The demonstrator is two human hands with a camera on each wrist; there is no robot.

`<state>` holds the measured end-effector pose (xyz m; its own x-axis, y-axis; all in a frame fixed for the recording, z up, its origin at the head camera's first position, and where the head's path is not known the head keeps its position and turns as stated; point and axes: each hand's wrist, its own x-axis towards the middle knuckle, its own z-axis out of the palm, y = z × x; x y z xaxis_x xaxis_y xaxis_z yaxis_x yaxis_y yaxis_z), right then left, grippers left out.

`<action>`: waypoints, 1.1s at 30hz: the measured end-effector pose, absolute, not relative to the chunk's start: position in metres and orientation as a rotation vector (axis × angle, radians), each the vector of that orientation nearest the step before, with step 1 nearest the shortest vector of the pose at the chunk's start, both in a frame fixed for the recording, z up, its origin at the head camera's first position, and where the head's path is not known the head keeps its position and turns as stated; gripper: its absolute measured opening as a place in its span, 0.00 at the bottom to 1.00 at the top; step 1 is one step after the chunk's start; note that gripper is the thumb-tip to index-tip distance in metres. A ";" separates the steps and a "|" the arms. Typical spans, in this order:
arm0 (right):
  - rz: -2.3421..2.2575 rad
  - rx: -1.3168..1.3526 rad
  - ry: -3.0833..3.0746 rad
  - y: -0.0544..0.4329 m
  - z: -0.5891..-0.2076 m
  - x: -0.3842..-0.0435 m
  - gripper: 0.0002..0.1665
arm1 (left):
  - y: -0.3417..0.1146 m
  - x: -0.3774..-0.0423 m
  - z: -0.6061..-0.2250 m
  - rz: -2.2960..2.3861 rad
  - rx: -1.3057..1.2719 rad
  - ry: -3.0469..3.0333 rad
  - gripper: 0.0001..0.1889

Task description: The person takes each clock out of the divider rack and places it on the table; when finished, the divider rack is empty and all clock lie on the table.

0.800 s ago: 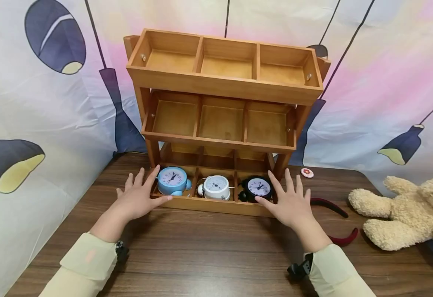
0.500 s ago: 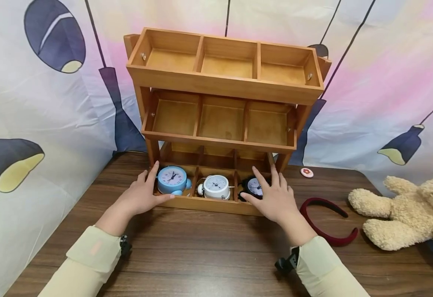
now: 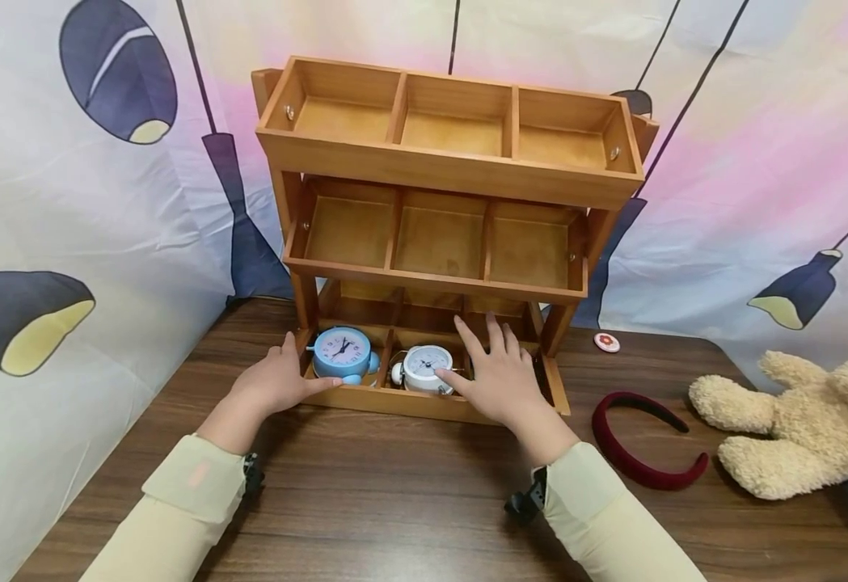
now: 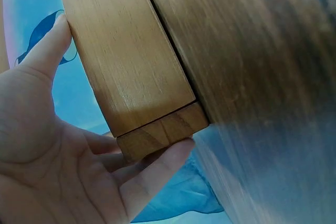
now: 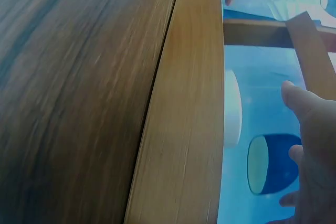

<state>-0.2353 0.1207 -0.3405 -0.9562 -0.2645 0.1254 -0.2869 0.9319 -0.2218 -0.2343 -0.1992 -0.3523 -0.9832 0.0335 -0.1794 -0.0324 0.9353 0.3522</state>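
My left hand (image 3: 274, 380) rests at the left end of the bottom tray (image 3: 402, 402) of a three-tier wooden shelf. Its thumb lies over the front rim beside a blue alarm clock (image 3: 341, 352); in the left wrist view the fingers (image 4: 168, 161) touch the tray's end. A white alarm clock (image 3: 418, 364) lies face up in the middle compartment. Over the right side of the tray spreads my right hand (image 3: 499, 376), fingers apart, thumb tip at the white clock's face. Whether it touches that clock I cannot tell. The black alarm clock in the right compartment is hidden behind this hand.
The upper two tiers (image 3: 449, 167) rise behind the clocks. To the right on the wooden table (image 3: 394, 501) lie a dark red headband (image 3: 616, 453), a round badge with a red flower (image 3: 607, 343) and a tan teddy bear (image 3: 816, 412). A printed cloth hangs behind.
My right hand has moved left from the tray's right end, over the black clock, towards the white one. My left hand stays at the left end, its fingers drawn in somewhat.
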 end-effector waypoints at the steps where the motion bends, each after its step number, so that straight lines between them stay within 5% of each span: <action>1: 0.380 0.442 -2.999 0.117 -0.340 -0.236 0.50 | -0.200 -0.234 -0.352 0.534 -0.001 2.903 0.67; 33: 0.721 0.780 -3.034 -0.018 -0.350 -0.269 0.55 | -0.199 -0.239 -0.351 0.416 0.002 2.910 0.68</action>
<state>-0.2695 -0.0182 -0.3503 -0.8798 -0.4736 0.0403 -0.4411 0.7820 -0.4404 -0.2394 -0.1989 -0.3511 -0.9796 0.0300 -0.1985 -0.0268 0.9604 0.2774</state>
